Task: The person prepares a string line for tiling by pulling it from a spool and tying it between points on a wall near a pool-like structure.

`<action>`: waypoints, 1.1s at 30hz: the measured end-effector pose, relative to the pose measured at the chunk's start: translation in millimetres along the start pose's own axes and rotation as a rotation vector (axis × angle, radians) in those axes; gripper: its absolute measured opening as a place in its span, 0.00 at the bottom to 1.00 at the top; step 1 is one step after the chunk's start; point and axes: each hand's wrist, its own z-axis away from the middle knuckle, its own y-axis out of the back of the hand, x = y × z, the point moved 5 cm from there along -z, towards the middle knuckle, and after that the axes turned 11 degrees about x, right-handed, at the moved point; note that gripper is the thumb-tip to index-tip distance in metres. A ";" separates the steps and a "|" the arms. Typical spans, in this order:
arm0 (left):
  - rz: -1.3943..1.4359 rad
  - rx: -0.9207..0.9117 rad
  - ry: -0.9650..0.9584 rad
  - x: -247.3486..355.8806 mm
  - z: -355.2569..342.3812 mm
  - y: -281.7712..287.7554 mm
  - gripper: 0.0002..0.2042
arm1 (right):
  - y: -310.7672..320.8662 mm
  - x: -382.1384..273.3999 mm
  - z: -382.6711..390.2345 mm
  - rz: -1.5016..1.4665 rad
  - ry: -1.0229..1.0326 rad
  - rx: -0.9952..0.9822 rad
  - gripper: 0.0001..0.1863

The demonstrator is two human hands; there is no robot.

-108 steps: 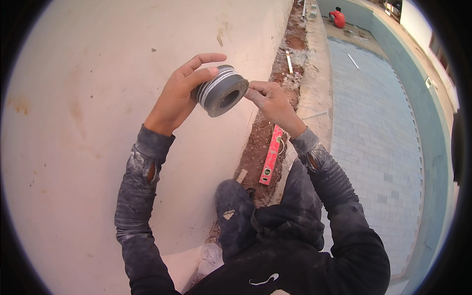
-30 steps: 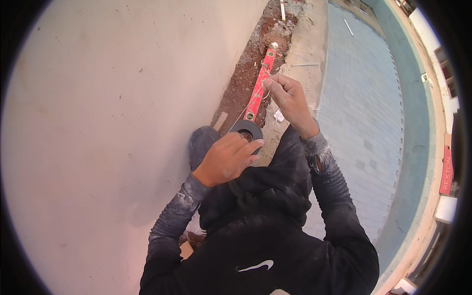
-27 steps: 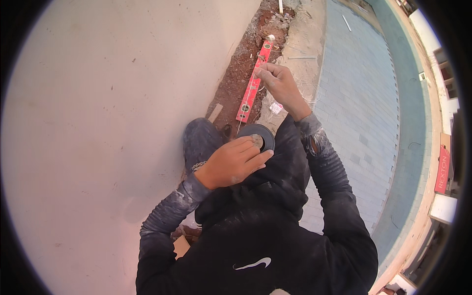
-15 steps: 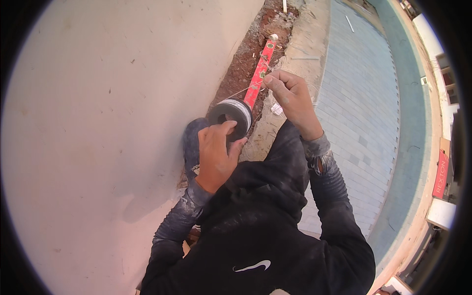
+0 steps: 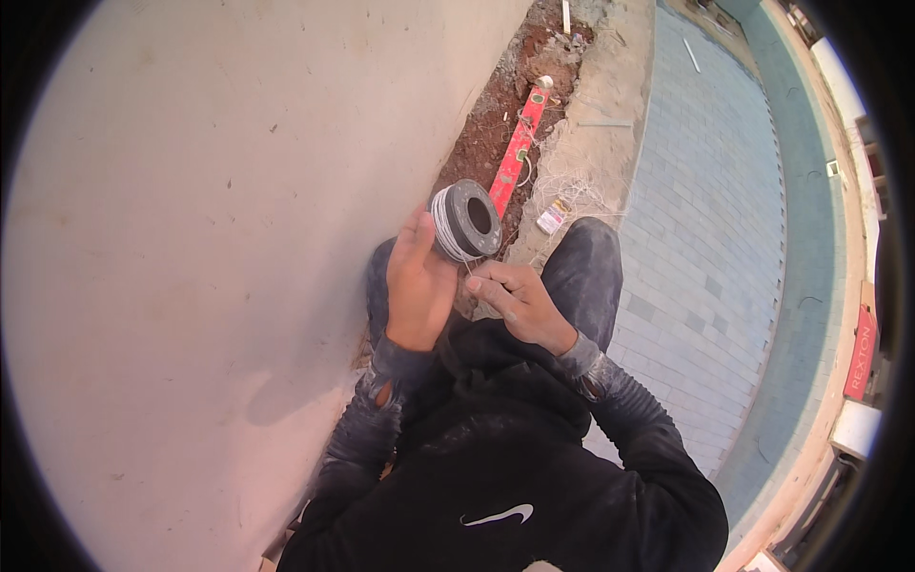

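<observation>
My left hand (image 5: 419,291) holds a black spool (image 5: 475,215) wound with white string (image 5: 444,229), its flange and centre hole tilted up to the right. Just below the spool, my right hand (image 5: 515,300) pinches the string between thumb and forefinger, close to where it leaves the winding. Beyond the spool a red spirit level (image 5: 519,148) lies on the reddish soil, partly hidden at its near end by the spool.
A pale wall (image 5: 238,191) fills the left side. Right of the soil strip runs a concrete ledge (image 5: 596,124) with loose string and a small white packet (image 5: 553,216). Farther right lies a light blue tiled surface (image 5: 705,219), lower down. My knee (image 5: 586,272) is beside the packet.
My right hand has come down and in from above the level to the spool's underside. The left hand has turned the spool, its open flange now facing right.
</observation>
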 end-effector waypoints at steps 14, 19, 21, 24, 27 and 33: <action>-0.945 0.025 -0.536 28.1 21.0 -2.5 0.24 | 7.4 -62.1 0.2 0.401 0.454 0.149 0.07; -1.389 -0.335 -0.757 31.7 34.0 -18.3 0.26 | 60.2 -72.4 -41.8 0.442 0.474 0.382 0.07; -1.594 -0.660 -1.013 19.6 45.1 -23.8 0.26 | 75.0 -72.6 -60.7 0.511 0.541 0.400 0.08; -1.660 -0.850 -1.024 -3.0 66.8 -16.1 0.22 | 83.2 -70.3 -77.6 0.546 0.522 0.393 0.08; -1.704 -0.906 -1.084 -13.2 79.4 -14.4 0.18 | 86.6 -67.2 -85.2 0.537 0.539 0.401 0.08; -1.752 -0.648 -1.159 -8.3 74.6 -8.1 0.18 | 81.7 -77.3 -83.4 0.566 0.513 0.381 0.08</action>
